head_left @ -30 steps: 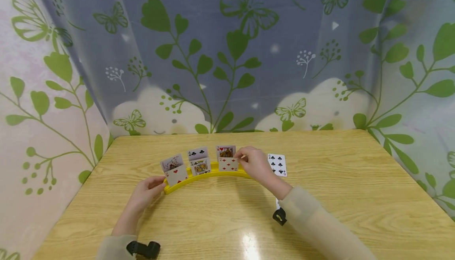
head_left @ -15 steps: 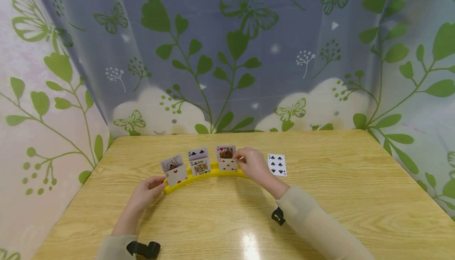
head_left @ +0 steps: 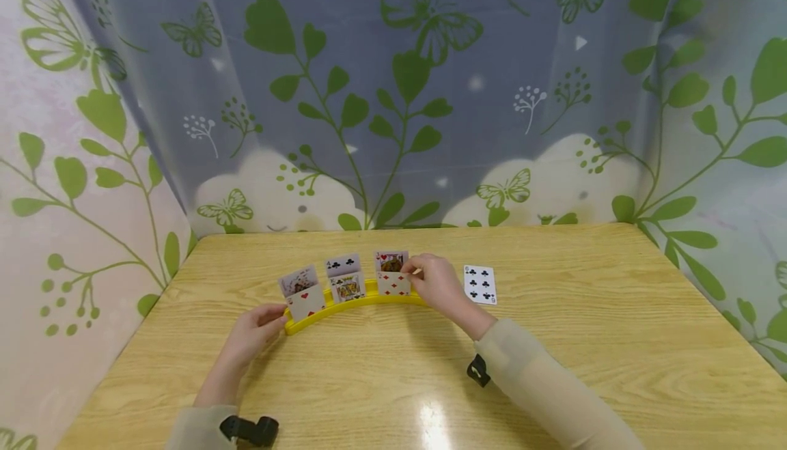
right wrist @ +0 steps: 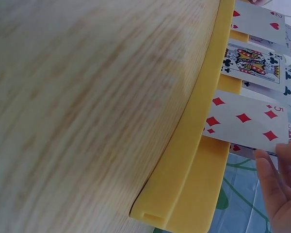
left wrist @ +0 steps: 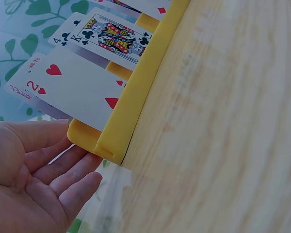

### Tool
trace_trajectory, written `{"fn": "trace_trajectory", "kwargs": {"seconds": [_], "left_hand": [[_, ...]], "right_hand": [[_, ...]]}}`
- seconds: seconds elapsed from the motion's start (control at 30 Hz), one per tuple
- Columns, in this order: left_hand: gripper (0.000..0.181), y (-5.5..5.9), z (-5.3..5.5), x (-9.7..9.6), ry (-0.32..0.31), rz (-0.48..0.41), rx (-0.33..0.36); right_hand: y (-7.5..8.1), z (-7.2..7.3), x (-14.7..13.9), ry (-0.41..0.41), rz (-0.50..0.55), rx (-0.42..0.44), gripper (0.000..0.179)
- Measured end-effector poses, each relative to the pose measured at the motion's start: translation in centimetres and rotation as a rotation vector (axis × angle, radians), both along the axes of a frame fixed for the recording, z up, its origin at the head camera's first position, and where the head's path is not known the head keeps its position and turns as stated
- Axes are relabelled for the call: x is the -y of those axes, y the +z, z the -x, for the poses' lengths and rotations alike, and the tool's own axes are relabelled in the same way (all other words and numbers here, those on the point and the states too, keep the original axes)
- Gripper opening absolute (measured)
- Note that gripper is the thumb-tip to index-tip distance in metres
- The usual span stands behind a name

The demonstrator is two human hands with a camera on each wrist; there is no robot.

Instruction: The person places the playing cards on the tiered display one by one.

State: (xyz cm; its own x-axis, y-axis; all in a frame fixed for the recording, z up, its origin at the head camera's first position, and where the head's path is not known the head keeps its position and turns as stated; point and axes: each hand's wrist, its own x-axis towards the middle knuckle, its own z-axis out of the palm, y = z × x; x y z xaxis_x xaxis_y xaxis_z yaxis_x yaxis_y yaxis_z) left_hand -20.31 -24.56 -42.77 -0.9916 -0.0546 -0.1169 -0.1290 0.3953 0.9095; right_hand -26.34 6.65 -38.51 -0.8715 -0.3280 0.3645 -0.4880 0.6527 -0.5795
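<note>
A curved yellow card holder (head_left: 344, 306) stands on the table with playing cards upright in two rows. My left hand (head_left: 249, 334) holds its left end between thumb and fingertips, beside the two of hearts (left wrist: 70, 90). Partly behind that card is a joker (head_left: 298, 279). The king of clubs (left wrist: 114, 36) stands in front of a four of clubs (head_left: 342, 264). With thumb and finger, my right hand (head_left: 439, 286) pinches the upper right corner of the five of diamonds (right wrist: 247, 119), which sits in the front slot before a jack of hearts (head_left: 389, 260).
A six of clubs (head_left: 479, 285) lies face up on the wooden table (head_left: 572, 320), right of my right hand. Patterned curtains (head_left: 492, 149) hang behind the table and at both sides. In the right wrist view, the holder's right end (right wrist: 184, 208) bears no card.
My right wrist and sleeve have shifted slightly left, while the fingers stay at the five of diamonds. The left hand and the cards look the same.
</note>
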Motion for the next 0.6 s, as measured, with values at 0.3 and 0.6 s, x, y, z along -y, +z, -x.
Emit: {"fn": "trace_trajectory", "kwargs": {"seconds": [0.3,0.6], "left_hand": [[0.035,-0.1,0.12,0.07,-0.005,0.012,-0.011],[0.035,-0.04,0.06,0.0,-0.006,0.018,-0.015]], "right_hand": [[-0.12,0.23,0.09,-0.014,0.001,-0.007,0.011],[-0.16,0.12,-0.32,-0.015,0.075,0.078,0.016]]}}
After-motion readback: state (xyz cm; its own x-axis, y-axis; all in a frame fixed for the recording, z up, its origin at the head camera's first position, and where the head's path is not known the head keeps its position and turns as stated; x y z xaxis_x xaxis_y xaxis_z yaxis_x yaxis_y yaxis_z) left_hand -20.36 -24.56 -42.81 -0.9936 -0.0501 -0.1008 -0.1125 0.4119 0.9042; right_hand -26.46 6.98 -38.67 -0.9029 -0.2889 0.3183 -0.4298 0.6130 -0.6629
